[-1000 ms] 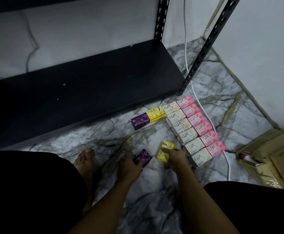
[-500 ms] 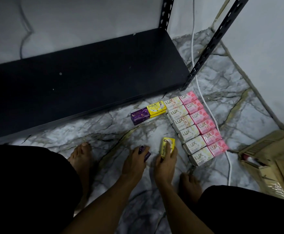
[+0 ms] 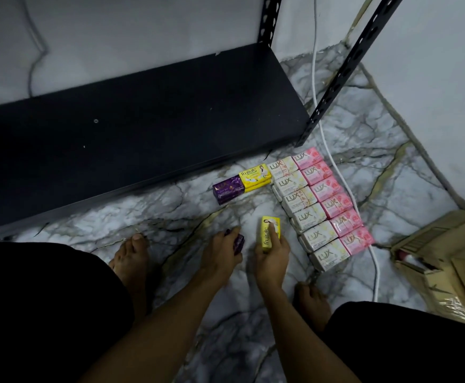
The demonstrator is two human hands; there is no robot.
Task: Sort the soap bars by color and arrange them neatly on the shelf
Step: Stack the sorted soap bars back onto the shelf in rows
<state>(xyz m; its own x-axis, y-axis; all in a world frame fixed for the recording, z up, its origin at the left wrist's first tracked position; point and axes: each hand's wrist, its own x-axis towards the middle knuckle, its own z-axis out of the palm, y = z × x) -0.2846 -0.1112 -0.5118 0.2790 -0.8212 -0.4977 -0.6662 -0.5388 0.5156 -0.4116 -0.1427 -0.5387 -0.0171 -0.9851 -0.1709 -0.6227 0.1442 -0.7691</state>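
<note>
My right hand (image 3: 272, 255) held a yellow boxed soap bar (image 3: 270, 233) just above the grey-veined marble floor (image 3: 364, 139), thumb on one long edge and fingers curled round the other, one finger lying along its top face. My left hand (image 3: 220, 254) had its grip curled round a dark purple wrapped soap bar (image 3: 238, 243), of which only one end showed past my fingers.

Ahead of my hands, a second purple soap bar (image 3: 228, 189) and a yellow soap pack (image 3: 254, 177) lay end to end on the floor, just in front of the black metal shelf board (image 3: 132, 134). To their right ran a column of six white soap bars (image 3: 303, 205), touching a column of six pink soap bars (image 3: 333, 200). A white cable (image 3: 315, 87) trailed past the pink column, and a brown cardboard box (image 3: 446, 261) sat at the far right. My bare feet rested on the marble on either side of my arms.
</note>
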